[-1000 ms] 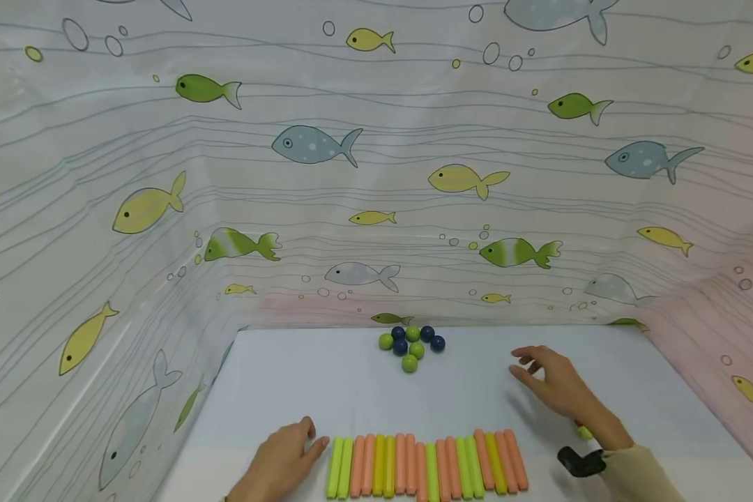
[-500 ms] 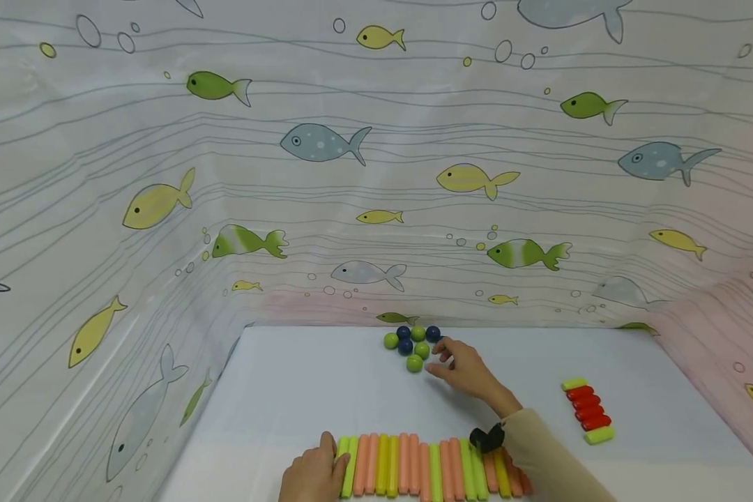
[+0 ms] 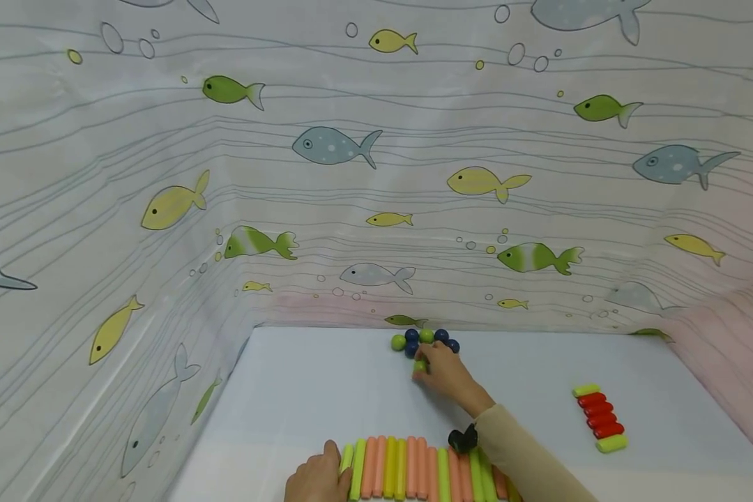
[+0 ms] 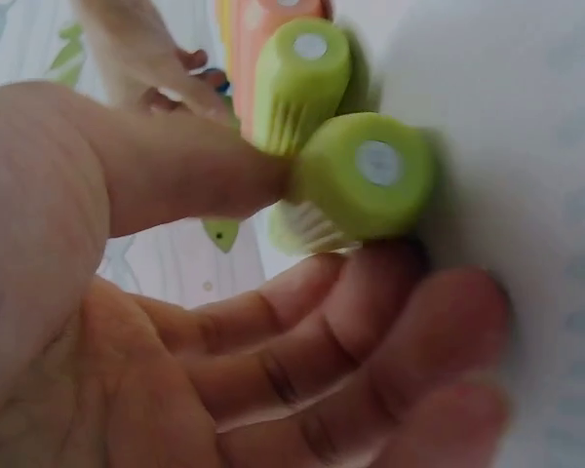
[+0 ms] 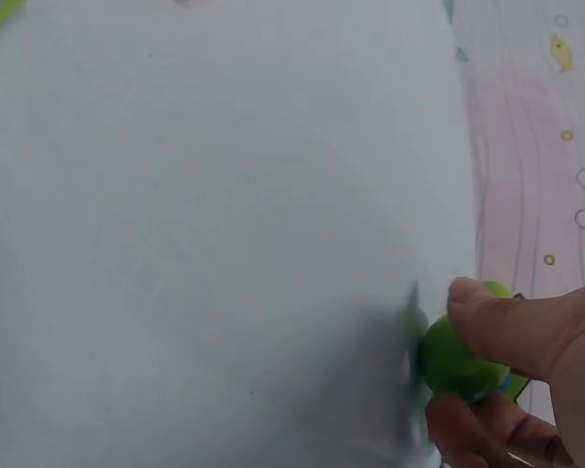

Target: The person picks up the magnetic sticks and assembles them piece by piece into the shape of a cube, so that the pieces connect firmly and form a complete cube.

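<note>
My right hand (image 3: 447,375) pinches a green ball (image 5: 458,359) between thumb and fingers, at the near side of a cluster of green and navy balls (image 3: 411,335) at the back of the table. Low in the head view, my left hand (image 3: 316,477) is at the left end of a row of sticks (image 3: 390,467) in light green, salmon and yellow. In the left wrist view, its thumb and curled fingers hold the outermost light green magnetic stick (image 4: 366,175), which has a silver disc on its end. My right sleeve covers the row's right end.
Apart on the right lies a small group of red pieces (image 3: 596,411) between two short light green pieces (image 3: 611,443). A fish-patterned sheet (image 3: 376,237) rises behind and beside the white table (image 3: 314,390). A black wrist strap (image 3: 463,440) is on my right arm.
My right hand has moved left from the red pieces to the ball cluster and now grips a green ball. My left hand has come against the row's left end.
</note>
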The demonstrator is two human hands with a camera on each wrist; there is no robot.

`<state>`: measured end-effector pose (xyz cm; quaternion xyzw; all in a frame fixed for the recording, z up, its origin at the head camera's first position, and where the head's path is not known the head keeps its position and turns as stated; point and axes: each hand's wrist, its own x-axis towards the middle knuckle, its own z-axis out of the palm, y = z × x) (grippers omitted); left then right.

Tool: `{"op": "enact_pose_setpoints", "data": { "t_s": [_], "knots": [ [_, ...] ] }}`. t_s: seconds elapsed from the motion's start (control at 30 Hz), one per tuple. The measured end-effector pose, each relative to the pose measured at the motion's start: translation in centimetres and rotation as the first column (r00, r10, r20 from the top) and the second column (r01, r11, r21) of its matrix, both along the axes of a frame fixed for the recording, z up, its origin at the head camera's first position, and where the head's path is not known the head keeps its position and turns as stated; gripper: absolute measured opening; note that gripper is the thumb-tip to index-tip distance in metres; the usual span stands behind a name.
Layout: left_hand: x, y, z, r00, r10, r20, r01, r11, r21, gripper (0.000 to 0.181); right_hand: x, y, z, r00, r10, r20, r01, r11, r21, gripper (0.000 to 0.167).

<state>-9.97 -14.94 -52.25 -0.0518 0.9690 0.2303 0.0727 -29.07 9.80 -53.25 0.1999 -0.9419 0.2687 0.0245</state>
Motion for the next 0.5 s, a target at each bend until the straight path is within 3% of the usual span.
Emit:
{"op": "enact_pose_setpoints", "data": {
  "t_s": [0.17,0.23,0.3,0.37,0.5],
  "knots": [
    [-0.5,-1.0,0.3,0.999,-0.037,0.015,0.037,0.999,0.013,0.031,0.4,0.5,0.3,0.999,0.039,0.002,-0.039,0.998,-0.044,0.029],
    [-1.2,-1.7,0.4,0.998,-0.069,0.006,0.068,0.995,0.078,0.028,0.5,0.7,0.3,0.999,0.052,0.004,-0.052,0.996,-0.069,0.028],
    [-2.1,-2.6,0.5,0.993,-0.118,-0.007,0.118,0.977,0.179,0.021,0.5,0.9,0.3,0.998,0.063,0.018,-0.061,0.993,-0.101,0.027],
    [-3.3,-3.4,0.3,0.983,-0.184,-0.02,0.181,0.934,0.309,0.015,0.6,1.0,0.2,0.995,0.085,0.05,-0.078,0.987,-0.137,0.025],
    [-6.4,-4.1,-0.2,0.956,-0.293,0.019,0.234,0.799,0.554,0.023,0.8,0.9,-0.2,0.979,0.15,0.136,-0.118,0.968,-0.222,0.025]
  ]
}}
